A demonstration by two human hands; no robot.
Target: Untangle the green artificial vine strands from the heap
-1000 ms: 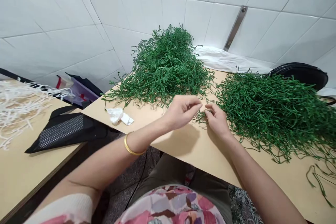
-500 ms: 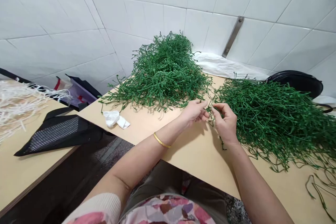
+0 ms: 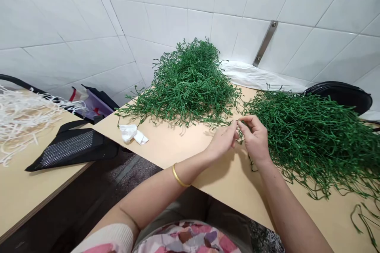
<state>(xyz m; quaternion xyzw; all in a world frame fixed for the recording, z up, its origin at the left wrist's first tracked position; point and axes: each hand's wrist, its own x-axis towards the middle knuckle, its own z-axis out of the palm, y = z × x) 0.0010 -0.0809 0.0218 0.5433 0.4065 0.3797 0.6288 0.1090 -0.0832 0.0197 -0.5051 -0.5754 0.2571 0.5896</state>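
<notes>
Green strand (image 3: 240, 138) between the hands (image 3: 222, 139) (image 3: 255, 138)

Main tabletop (image 3: 178, 142), tan, w/ a straight front edge. Rear ctr.: a tall green heap (image 3: 192, 83) of thin, knobbed strands, its fringe spread toward the L corner. R side: a broader green pile (image 3: 311, 130), w/ a few loose green strands (image 3: 365, 221) near the lower R. Near the L edge: crumpled white tissue (image 3: 132, 133). Along the back: white sheeting (image 3: 255, 75) (folded or bunched, can't tell) and a rounded black case (image 3: 341, 93), base hidden by the pile.

Second tabletop (image 3: 18, 197), far L, also tan: white strands (image 3: 26, 114), tangled, at rear; black mesh-panelled item (image 3: 69, 148) nearer the front, partly overhanging the R edge.
</notes>
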